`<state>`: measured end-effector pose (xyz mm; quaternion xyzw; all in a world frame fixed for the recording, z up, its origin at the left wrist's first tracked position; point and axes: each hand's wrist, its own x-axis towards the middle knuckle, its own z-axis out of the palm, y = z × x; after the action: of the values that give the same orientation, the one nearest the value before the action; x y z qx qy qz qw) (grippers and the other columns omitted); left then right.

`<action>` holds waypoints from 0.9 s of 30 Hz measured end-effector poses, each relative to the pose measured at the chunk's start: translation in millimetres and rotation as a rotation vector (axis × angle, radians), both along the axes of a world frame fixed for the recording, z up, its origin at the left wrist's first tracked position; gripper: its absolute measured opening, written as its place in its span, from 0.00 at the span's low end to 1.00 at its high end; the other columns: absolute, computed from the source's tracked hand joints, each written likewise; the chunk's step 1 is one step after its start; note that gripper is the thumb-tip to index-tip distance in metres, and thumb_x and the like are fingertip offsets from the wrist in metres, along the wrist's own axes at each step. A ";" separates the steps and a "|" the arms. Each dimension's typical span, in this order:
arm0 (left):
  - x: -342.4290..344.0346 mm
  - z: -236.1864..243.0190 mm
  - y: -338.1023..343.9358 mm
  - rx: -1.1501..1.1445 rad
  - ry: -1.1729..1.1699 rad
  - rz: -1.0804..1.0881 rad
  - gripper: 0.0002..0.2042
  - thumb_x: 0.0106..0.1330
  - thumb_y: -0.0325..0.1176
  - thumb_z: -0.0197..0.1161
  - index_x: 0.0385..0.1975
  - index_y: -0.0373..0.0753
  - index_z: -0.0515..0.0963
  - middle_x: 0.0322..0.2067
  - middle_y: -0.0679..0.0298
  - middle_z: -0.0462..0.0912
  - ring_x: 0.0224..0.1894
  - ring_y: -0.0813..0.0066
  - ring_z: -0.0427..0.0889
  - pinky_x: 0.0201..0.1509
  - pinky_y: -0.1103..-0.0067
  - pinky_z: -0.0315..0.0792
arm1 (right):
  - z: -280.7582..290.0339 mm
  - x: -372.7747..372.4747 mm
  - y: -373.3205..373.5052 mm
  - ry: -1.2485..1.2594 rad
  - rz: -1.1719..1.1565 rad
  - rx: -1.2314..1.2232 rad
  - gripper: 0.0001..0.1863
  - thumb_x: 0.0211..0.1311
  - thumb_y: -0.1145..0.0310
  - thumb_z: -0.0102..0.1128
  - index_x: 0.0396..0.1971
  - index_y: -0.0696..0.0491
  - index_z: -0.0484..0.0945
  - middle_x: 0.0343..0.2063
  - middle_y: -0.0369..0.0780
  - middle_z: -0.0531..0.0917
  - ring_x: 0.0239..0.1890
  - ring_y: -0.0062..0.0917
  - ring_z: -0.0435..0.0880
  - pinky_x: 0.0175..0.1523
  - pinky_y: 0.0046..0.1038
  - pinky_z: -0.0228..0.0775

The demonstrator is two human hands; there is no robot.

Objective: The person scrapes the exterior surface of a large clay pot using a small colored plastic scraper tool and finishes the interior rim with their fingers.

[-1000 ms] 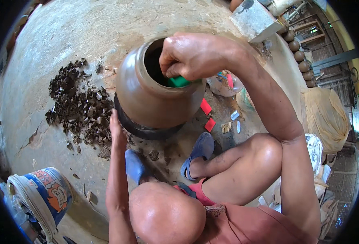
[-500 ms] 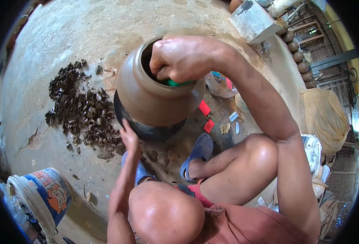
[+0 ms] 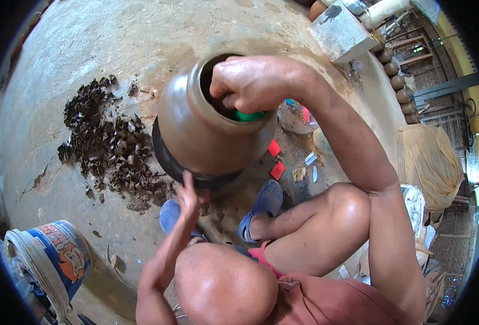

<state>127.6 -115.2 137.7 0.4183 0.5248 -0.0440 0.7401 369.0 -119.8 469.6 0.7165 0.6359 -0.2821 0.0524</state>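
A large brown clay pot (image 3: 217, 138), smooth and damp-looking, leans slightly on a dark round base (image 3: 169, 160) in front of my feet. My right hand (image 3: 253, 84) reaches over the rim into the pot's mouth, its fingers curled. Just under it, inside the mouth, a bright green piece (image 3: 248, 116) shows in part, seemingly in its grip. My fingertips inside the pot are hidden. Low beside the base's near edge is my left hand (image 3: 190, 197), fingers stretched and holding nothing; whether it touches the base I cannot tell.
Dark clay shards (image 3: 112, 143) lie heaped left of the pot. A white bucket (image 3: 60, 260) stands at lower left. Right of the pot are a clear container (image 3: 296, 119), red pieces (image 3: 277, 170) and small scraps. A pale block (image 3: 341, 31) and round pots (image 3: 396, 82) stand farther back.
My left hand has shifted right along the base, its fingers now straighter. The pot sits slightly farther right, and my right hand with the green piece has moved with it.
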 end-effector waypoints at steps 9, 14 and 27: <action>9.7 -25.7 115.9 0.409 -0.064 0.199 0.37 0.76 0.67 0.46 0.53 0.31 0.76 0.48 0.49 0.85 0.48 0.60 0.84 0.54 0.65 0.76 | 5.0 0.8 11.1 0.086 -0.010 0.078 0.07 0.57 0.73 0.64 0.29 0.63 0.79 0.23 0.52 0.80 0.25 0.37 0.78 0.35 0.40 0.69; -26.6 -17.9 -3.1 -0.337 -0.152 -0.185 0.42 0.72 0.70 0.50 0.51 0.24 0.74 0.41 0.42 0.86 0.28 0.65 0.87 0.27 0.71 0.80 | 9.0 -0.3 12.9 0.044 -0.005 0.028 0.08 0.57 0.73 0.64 0.28 0.63 0.78 0.21 0.52 0.78 0.23 0.34 0.77 0.33 0.40 0.68; -32.0 -24.9 6.9 -0.298 -0.137 -0.154 0.40 0.72 0.65 0.55 0.69 0.35 0.64 0.39 0.47 0.86 0.25 0.64 0.85 0.25 0.71 0.77 | 2.4 2.0 13.2 0.033 -0.016 -0.061 0.07 0.55 0.75 0.61 0.30 0.64 0.79 0.24 0.52 0.82 0.27 0.37 0.82 0.35 0.40 0.71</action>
<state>95.6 -108.3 112.7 0.3449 0.4273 -0.1492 0.8223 371.0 -106.6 472.0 0.7149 0.6221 -0.3134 0.0614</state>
